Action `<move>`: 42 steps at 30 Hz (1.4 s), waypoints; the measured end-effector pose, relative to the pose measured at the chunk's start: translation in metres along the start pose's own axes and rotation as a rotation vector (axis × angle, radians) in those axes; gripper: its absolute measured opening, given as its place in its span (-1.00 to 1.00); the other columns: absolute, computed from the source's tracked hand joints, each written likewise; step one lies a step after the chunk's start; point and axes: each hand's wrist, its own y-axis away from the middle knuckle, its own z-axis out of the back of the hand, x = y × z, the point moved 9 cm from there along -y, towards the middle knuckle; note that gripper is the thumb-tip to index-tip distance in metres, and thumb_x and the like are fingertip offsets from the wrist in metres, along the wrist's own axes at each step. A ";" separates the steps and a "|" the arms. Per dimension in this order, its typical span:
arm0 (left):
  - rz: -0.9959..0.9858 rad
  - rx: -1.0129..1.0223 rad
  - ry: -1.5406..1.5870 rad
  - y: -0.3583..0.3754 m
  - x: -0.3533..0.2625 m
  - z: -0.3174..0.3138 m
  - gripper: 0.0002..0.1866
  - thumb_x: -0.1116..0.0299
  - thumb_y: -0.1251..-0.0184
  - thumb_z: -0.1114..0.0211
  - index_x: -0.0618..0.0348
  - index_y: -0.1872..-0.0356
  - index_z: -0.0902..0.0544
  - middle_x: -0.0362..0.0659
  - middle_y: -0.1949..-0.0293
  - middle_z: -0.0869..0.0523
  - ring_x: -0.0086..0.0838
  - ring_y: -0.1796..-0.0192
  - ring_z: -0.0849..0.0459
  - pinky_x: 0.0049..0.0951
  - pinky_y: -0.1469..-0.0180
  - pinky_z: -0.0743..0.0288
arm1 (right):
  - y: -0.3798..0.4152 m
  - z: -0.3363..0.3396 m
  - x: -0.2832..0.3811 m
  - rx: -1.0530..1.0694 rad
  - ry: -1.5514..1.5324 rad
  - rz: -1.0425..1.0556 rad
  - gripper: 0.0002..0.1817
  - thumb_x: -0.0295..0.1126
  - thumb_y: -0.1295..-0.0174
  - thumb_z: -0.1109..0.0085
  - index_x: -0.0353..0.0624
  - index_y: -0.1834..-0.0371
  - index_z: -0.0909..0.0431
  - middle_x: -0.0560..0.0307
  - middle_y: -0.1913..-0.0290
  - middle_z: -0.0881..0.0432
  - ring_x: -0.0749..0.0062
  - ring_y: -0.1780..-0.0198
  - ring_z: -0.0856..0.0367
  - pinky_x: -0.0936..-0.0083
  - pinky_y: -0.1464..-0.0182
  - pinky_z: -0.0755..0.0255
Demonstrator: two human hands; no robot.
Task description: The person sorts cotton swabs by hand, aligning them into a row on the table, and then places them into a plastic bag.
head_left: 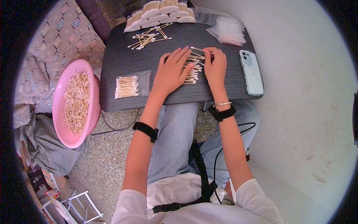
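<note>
A row of cotton swabs (192, 74) lies on the dark table between my two hands. My left hand (172, 71) is laid flat along the row's left side, fingers stretched forward, thumb over the swabs, covering their left ends. On the right, my right hand (215, 67) has thumb and forefinger pinched at the end of a single cotton swab (197, 49), which points left toward my left fingertips. Left of my left hand, a clear plastic bag (144, 83) holds a neat layer of swabs (126, 87).
Loose swabs (149, 38) lie scattered near the table's far side, before stacked swab packs (158, 15). Clear empty bags (227, 31) are piled at far right, above a phone (251, 72). A pink basin (59, 108) of swabs stands left; a wall (298, 93) borders the right.
</note>
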 end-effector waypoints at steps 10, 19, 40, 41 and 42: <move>0.002 0.011 -0.061 0.001 0.000 -0.005 -0.53 0.07 -0.55 0.07 0.07 -0.31 -0.49 -0.15 -0.39 -0.44 -0.30 -0.46 -0.32 -0.17 -0.46 -0.07 | 0.001 0.000 -0.002 0.005 0.034 -0.024 -0.87 -0.42 -0.34 -0.06 -0.24 0.23 -0.57 -0.11 0.30 -0.63 -0.09 0.21 -0.52 0.09 0.10 -0.37; -0.015 -0.039 -0.056 0.000 0.000 -0.001 -0.54 0.07 -0.54 0.06 0.09 -0.26 -0.52 -0.10 -0.31 -0.50 -0.26 -0.40 -0.39 -0.16 -0.42 -0.13 | 0.002 -0.001 -0.003 0.031 -0.009 -0.052 -0.87 -0.42 -0.33 -0.08 -0.23 0.23 -0.58 -0.12 0.29 -0.63 -0.08 0.22 -0.51 0.09 0.11 -0.37; 0.005 -0.091 0.152 0.000 0.011 0.006 -0.63 0.35 -0.45 -0.04 0.13 -0.21 -0.57 -0.09 -0.32 -0.54 -0.25 -0.42 -0.42 -0.15 -0.38 -0.23 | 0.007 -0.013 0.011 0.160 0.065 0.088 -0.86 -0.24 -0.07 -0.37 0.09 0.30 -0.74 0.23 0.09 -0.60 0.16 -0.05 -0.46 0.21 -0.13 -0.29; 0.004 -0.099 0.151 0.001 0.010 0.009 -0.64 0.35 -0.44 -0.06 0.13 -0.18 -0.60 -0.09 -0.30 -0.56 -0.26 -0.40 -0.44 -0.15 -0.37 -0.24 | 0.006 -0.012 0.011 0.163 0.059 0.086 -0.86 -0.24 -0.07 -0.37 0.10 0.30 -0.74 0.24 0.09 -0.60 0.17 -0.05 -0.46 0.22 -0.13 -0.29; 0.003 -0.107 0.152 0.003 0.007 0.013 -0.66 0.35 -0.42 -0.08 0.12 -0.15 -0.62 -0.10 -0.28 -0.58 -0.27 -0.38 -0.47 -0.16 -0.37 -0.25 | 0.006 -0.011 0.012 0.166 0.056 0.084 -0.86 -0.24 -0.07 -0.37 0.11 0.30 -0.73 0.25 0.09 -0.60 0.17 -0.05 -0.46 0.23 -0.13 -0.29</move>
